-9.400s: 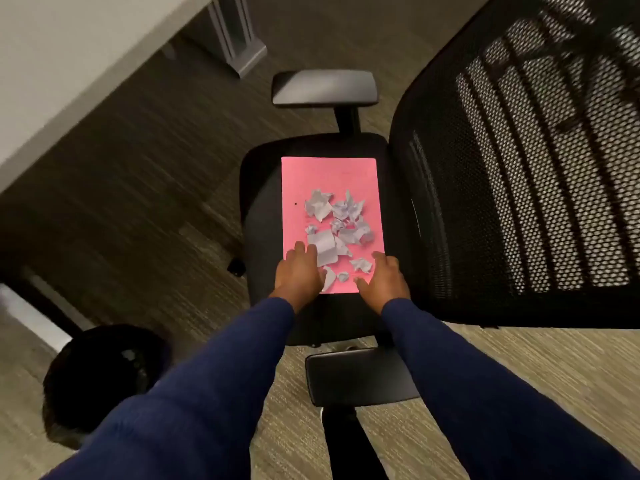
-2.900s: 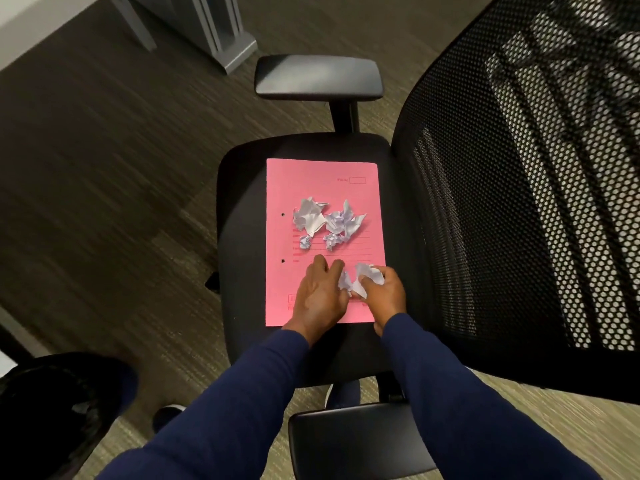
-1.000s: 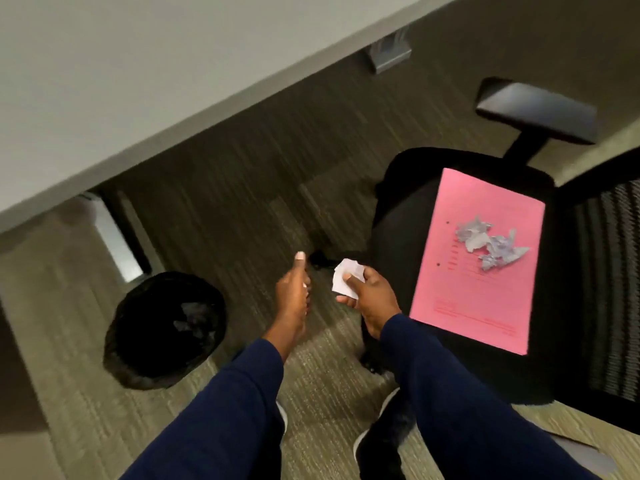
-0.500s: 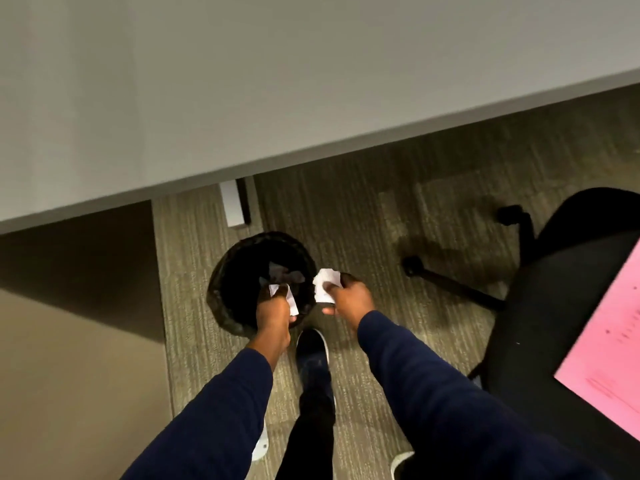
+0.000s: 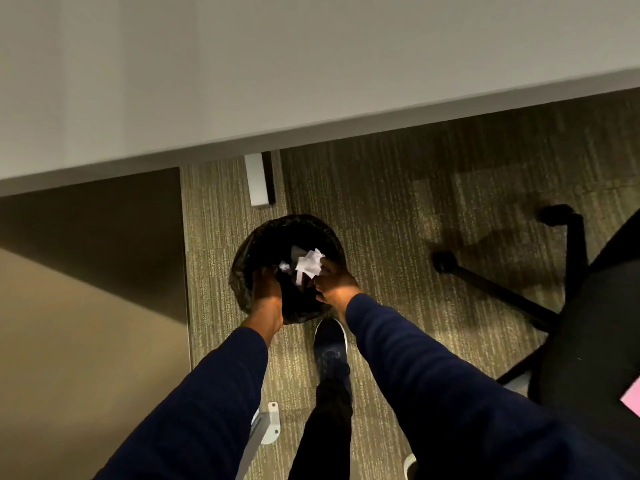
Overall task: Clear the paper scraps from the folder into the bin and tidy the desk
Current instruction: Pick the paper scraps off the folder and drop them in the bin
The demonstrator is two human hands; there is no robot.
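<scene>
Both my hands are over the black bin (image 5: 242, 271) on the carpet below the desk edge. My right hand (image 5: 334, 284) pinches a crumpled bunch of white paper scraps (image 5: 309, 264) above the bin's opening. My left hand (image 5: 266, 294) reaches down over the bin's near rim with a small white scrap (image 5: 284, 266) at its fingertips. Only a corner of the pink folder (image 5: 632, 403) shows at the right edge, lying on the black chair seat (image 5: 588, 341).
The pale desk top (image 5: 277, 64) fills the upper part of the view, with its leg (image 5: 258, 180) just behind the bin. The chair's wheeled base (image 5: 502, 292) spreads to the right. My shoe (image 5: 330, 344) stands next to the bin.
I have turned from the chair to the bin. Both hands carried scraps off the folder and have moved from the bin's near rim to over its opening.
</scene>
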